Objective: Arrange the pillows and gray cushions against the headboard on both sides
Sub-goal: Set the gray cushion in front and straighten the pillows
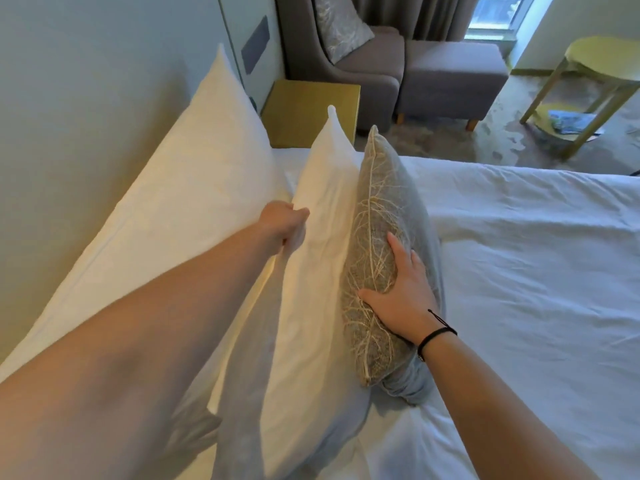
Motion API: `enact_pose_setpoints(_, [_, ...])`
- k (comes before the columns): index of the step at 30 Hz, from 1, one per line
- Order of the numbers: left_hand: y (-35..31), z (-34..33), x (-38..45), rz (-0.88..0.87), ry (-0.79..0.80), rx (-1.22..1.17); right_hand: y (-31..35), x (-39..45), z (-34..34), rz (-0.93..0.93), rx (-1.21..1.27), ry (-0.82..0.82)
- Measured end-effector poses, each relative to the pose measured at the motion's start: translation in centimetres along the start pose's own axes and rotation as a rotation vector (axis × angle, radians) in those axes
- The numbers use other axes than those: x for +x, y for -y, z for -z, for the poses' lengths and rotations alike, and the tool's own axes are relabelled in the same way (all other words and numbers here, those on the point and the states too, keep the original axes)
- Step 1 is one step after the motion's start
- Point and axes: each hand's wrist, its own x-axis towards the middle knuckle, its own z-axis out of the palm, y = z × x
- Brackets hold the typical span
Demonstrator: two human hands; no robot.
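Note:
A large white pillow (180, 188) leans against the pale headboard (69, 116) on the left. In front of it stands a second white pillow (311, 271), upright on its edge. My left hand (284, 223) grips the top edge of this second pillow. A gray cushion (377, 216) with a pale branch pattern stands against the second pillow. My right hand (398, 292) lies flat on the cushion's side, fingers spread, pressing it towards the pillows. A black cord is around my right wrist.
The white duvet (519, 271) covers the bed to the right. A gold bedside cabinet (311, 109) stands beyond the pillows. Farther back are a gray armchair (346, 64) with a patterned cushion (339, 26), a gray footstool (453, 77) and a yellow-green side table (602, 67).

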Motion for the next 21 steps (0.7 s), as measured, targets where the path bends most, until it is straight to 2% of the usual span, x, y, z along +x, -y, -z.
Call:
enact_pose_setpoints(2, [-0.9, -0.3, 1.6, -0.058, -0.083, 0.065, -0.2, 0.3, 0.3, 0.014, 0.013, 0.01])
enact_pose_setpoints(8, [-2.6, 3.3, 4.6, -0.343, -0.353, 0.557, -0.5, 0.6, 0.8, 0.065, 0.074, 0.026])
enact_pose_setpoints(10, [-2.3, 5.0, 5.2, -0.372, -0.423, 0.673, -0.6, 0.6, 0.9, 0.089, 0.083, 0.04])
enact_pose_setpoints(14, [-1.9, 5.0, 5.1, -0.368, -0.377, 0.926, -0.9, 0.3, 1.1, 0.109, 0.074, 0.056])
enact_pose_setpoints(20, [-1.3, 4.2, 3.7, -0.413, -0.301, 1.127, -1.6, -1.0, 2.3, 0.1, 0.137, 0.098])
enact_pose_setpoints(21, [-1.0, 3.9, 3.2, -0.411, -0.25, 1.171, -1.7, -1.2, 2.5, 0.093, 0.152, 0.104])
